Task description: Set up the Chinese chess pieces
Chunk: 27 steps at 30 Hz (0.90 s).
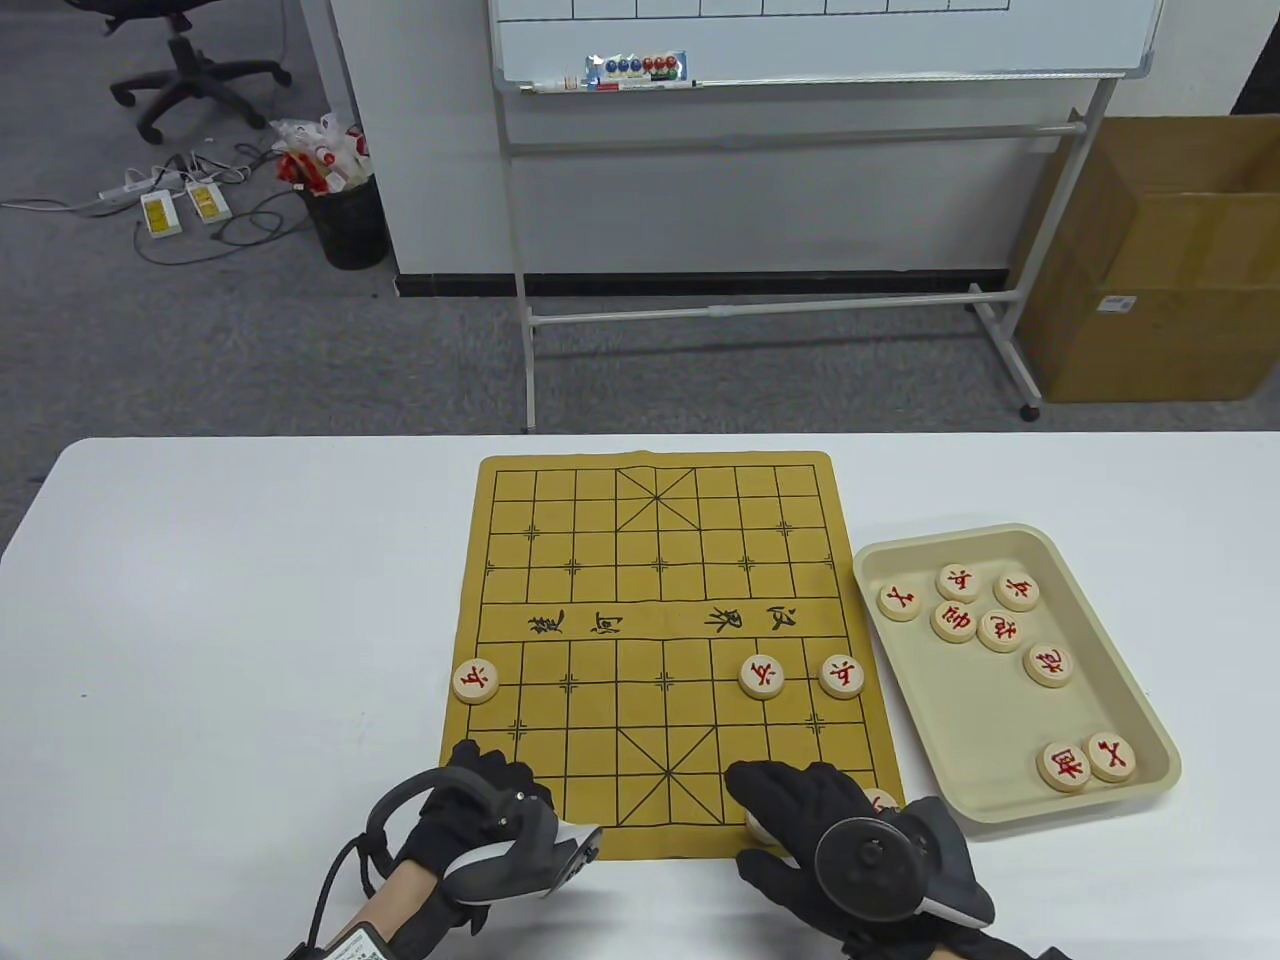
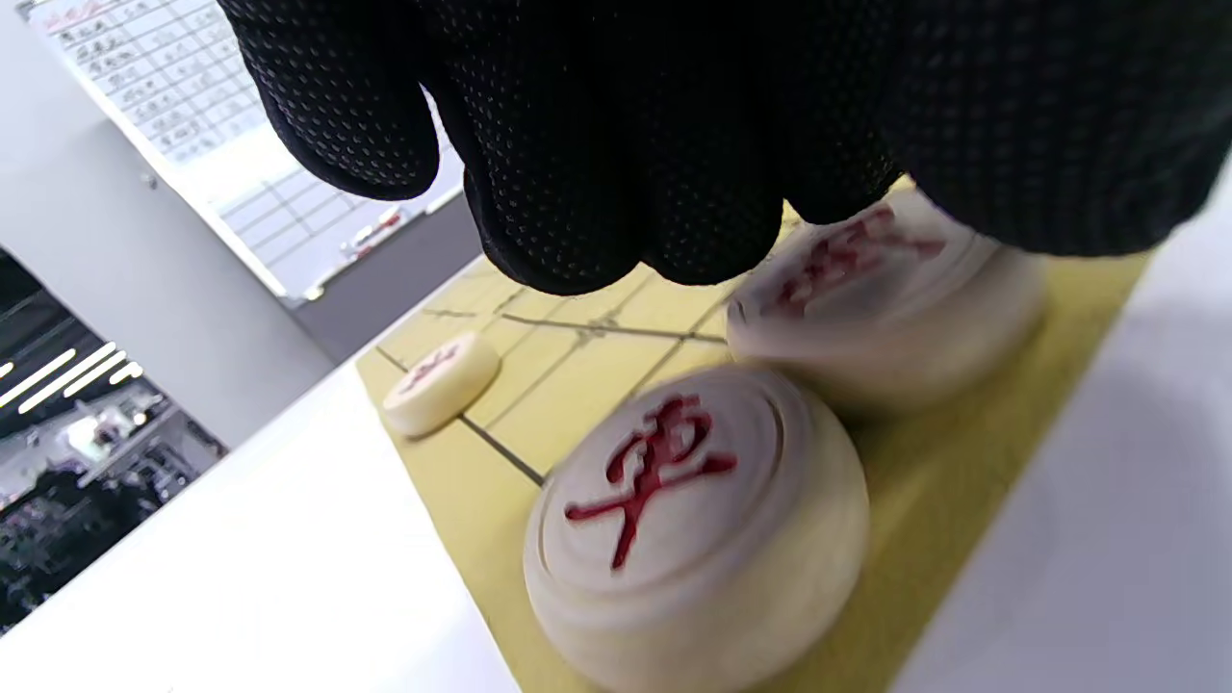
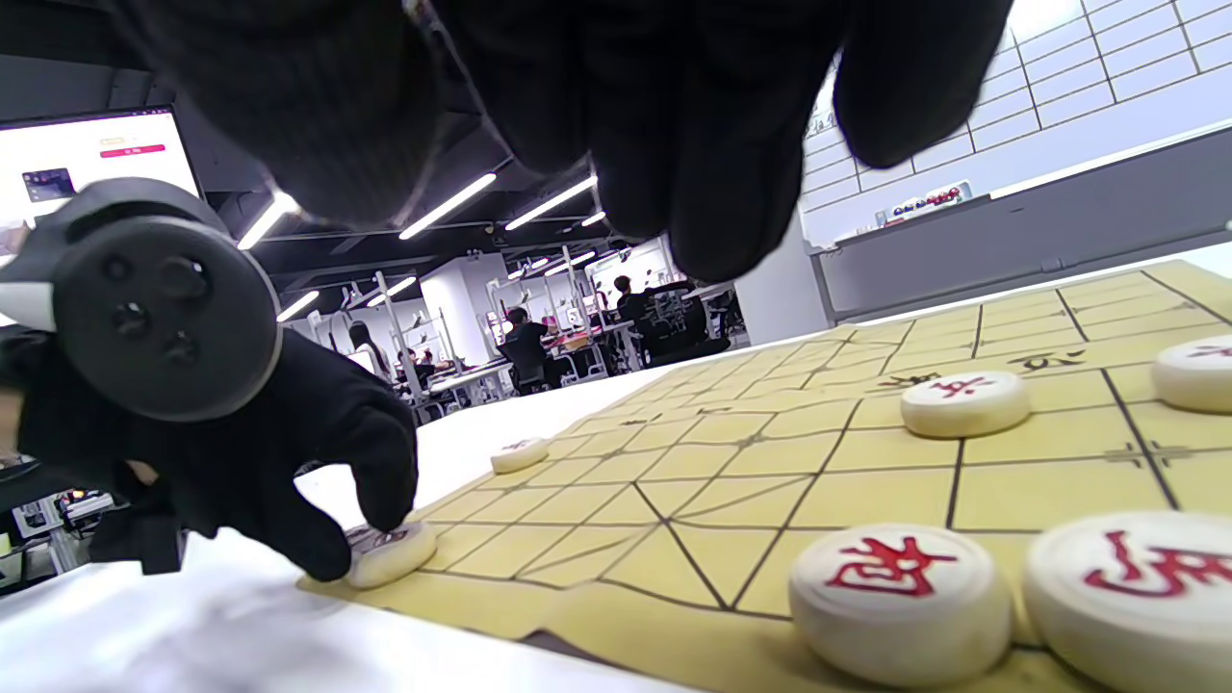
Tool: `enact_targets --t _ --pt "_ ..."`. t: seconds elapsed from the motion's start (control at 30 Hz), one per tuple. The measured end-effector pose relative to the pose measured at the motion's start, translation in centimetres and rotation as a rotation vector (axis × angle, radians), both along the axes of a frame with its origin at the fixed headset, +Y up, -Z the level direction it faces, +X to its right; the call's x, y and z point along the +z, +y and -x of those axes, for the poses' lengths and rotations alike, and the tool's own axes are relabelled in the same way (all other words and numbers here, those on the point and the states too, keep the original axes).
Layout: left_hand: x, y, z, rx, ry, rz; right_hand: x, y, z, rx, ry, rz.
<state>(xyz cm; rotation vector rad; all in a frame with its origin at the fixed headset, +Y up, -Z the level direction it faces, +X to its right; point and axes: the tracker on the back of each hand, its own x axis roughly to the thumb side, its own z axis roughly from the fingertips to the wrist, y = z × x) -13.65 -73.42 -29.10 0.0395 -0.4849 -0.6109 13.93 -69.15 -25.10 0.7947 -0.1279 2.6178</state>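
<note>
The yellow chess board (image 1: 660, 590) lies mid-table. Three red-lettered pieces stand on its near half: one on the left edge (image 1: 475, 681), two on the right (image 1: 762, 677) (image 1: 842, 676). My left hand (image 1: 495, 772) is at the board's near-left corner. Its fingers (image 2: 616, 192) press on a blurred red piece (image 2: 885, 298) beside a chariot piece (image 2: 693, 520). My right hand (image 1: 775, 810) hovers open over the near-right corner. Two pieces (image 3: 900, 597) (image 3: 1136, 597) lie free below its fingers (image 3: 693, 173).
A beige tray (image 1: 1000, 805) stands to the right of the board with several red pieces, such as one (image 1: 1050, 664) in the middle. A whiteboard stand (image 1: 760, 310) and a cardboard box (image 1: 1160, 260) stand beyond the table's far edge.
</note>
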Motion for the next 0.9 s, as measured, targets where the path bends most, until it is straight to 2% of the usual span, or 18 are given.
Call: enact_targets --t 0.23,0.33,0.47,0.67,0.8,0.9 --pt "0.2 6.9 -2.4 0.389 -0.038 -0.085 -0.3 -0.1 -0.3 -0.02 -0.034 0.004" --pt "0.9 8.3 -4.2 0.547 -0.093 -0.08 -0.6 -0.2 -0.6 -0.032 -0.055 0.001" --pt "1.0 8.0 -5.7 0.624 -0.13 -0.044 -0.8 -0.3 -0.8 -0.041 -0.077 -0.005" --pt "0.6 4.4 -4.9 0.86 -0.132 0.076 -1.0 -0.6 -0.8 -0.03 -0.091 -0.002" --pt "0.3 3.4 -4.1 0.923 -0.109 0.175 -1.3 -1.0 -0.7 -0.023 -0.081 0.018" --pt "0.1 3.2 -4.0 0.911 -0.109 0.164 -1.5 -1.2 -0.6 -0.016 -0.083 0.025"
